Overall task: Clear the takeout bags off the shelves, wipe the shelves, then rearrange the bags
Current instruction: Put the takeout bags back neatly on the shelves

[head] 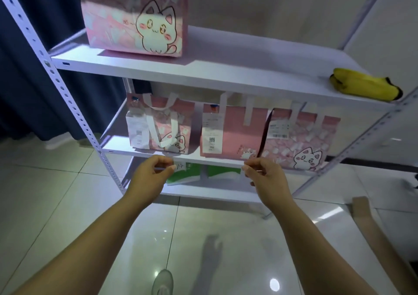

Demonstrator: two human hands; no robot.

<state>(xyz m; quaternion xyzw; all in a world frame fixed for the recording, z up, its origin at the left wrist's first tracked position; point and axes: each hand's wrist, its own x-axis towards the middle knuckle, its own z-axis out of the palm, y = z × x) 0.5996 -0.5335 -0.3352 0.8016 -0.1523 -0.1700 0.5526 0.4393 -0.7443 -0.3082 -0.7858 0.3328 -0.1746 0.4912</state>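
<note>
Left hand (150, 174) and right hand (265, 179) are at the front edge of the middle shelf (122, 151), well apart, fingers curled toward thumbs. Cannot tell whether either pinches anything. A small paper label (181, 166) on that edge is just beside the left fingertips.

Middle shelf carries three pink bags upright in a row: left bag (162, 125), centre bag (235, 131), right bag (300, 140).

Upper shelf (226, 68): large pink cat bag (135, 18) at left end, yellow object (364, 84) at front right corner.

Green-and-white bag (217, 174) is on the shelf below.
</note>
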